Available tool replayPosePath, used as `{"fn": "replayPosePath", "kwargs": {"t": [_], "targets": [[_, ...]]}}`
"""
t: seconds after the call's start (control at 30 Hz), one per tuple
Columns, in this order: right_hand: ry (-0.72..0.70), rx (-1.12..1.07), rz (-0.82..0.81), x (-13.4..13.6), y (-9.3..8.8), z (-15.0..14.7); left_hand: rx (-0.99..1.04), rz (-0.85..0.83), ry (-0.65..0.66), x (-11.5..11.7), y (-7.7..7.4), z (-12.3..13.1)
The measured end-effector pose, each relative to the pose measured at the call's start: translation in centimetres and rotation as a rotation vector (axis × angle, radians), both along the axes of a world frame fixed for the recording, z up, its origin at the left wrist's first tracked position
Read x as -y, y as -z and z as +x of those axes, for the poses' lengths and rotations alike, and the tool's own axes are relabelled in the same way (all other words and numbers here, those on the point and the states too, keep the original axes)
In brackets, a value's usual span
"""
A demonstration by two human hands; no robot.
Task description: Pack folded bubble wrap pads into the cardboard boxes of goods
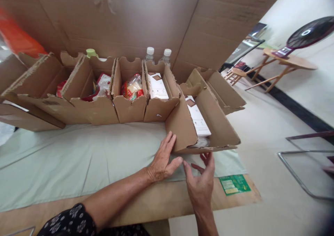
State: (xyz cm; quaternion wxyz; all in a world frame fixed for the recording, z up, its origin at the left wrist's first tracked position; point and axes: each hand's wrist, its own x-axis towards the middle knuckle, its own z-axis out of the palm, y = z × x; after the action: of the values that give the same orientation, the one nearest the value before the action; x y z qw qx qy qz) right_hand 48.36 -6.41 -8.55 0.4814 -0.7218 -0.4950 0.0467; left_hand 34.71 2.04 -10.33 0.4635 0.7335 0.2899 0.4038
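An open cardboard box (228, 130) sits at the right end of the row, jutting toward me. Inside it lie a white printed box (200, 123) and something in clear plastic (200, 142). My left hand (164, 159) is open, its fingers stretched out against the lower left side of the cardboard box and its thumb pointing right. Just below that box's front edge is my right hand (200, 182), palm up, with fingers apart and slightly curled. Its fingertips reach the bottom edge; whether they press on it I cannot tell.
More open cardboard boxes (130, 109) stand side by side to the left, holding a red food packet (133, 87) and another white box (158, 86). Capped bottles (150, 55) stand behind. Pale green cloth (78, 152) covers the table; a fan (308, 34) stands at right.
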Motion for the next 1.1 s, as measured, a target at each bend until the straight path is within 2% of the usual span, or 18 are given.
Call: {"fn": "replayPosePath", "kwargs": {"t": [0.2, 0.37, 0.47, 0.57, 0.8, 1.1], "targets": [[-0.030, 0.042, -0.037, -1.0, 1.2, 0.3, 0.023, -0.119, -0.095, 0.3, 0.3, 0.4], [-0.138, 0.165, -0.130, -1.6, 0.0, 0.0, 0.050, -0.185, -0.166, 0.2, 0.6, 0.7], [-0.249, 0.263, -0.106, -2.2, -0.6, -0.5, 0.069, -0.210, -0.182, 0.3, 0.8, 0.8], [-0.267, 0.300, -0.081, -4.2, -0.8, -0.1, 0.080, -0.236, -0.208, 0.4, 0.9, 1.0], [-0.302, 0.303, -0.132, -9.5, -0.6, 2.3, 0.060, -0.259, -0.217, 0.6, 1.5, 1.4], [-0.379, 0.334, -0.197, -11.2, 0.1, 3.6, 0.024, -0.213, -0.229, 0.5, 1.9, 1.8]]}}
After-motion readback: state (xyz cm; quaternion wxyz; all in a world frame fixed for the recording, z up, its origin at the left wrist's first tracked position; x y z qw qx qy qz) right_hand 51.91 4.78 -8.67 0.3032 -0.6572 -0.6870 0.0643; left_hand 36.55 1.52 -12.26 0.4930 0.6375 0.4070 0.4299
